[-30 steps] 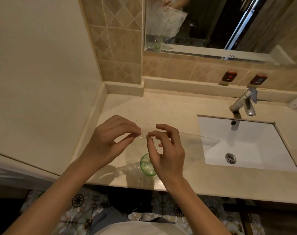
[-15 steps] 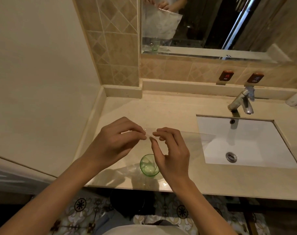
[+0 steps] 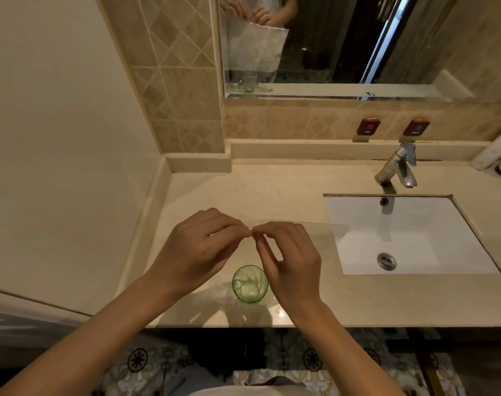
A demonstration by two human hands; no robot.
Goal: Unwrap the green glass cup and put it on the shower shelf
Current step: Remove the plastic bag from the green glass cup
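Pinching the top edge of a clear plastic bag [image 3: 295, 238], both hands meet above the near-left part of the vanity counter [image 3: 272, 190]. The left hand [image 3: 197, 247] and right hand [image 3: 289, 261] each hold the film between thumb and fingertips, the 2 pinch points almost touching. The green glass cup [image 3: 249, 283] stands upright on the counter near its front edge, just below the hands, apparently inside the bag. The mirror [image 3: 357, 47] shows the bag hanging from the hands down to the cup. Judged step: opening the wrapper; the cup is not yet freed. The next move likely calls for parting the 2 film layers, then lifting the cup out. No shower shelf is in view.
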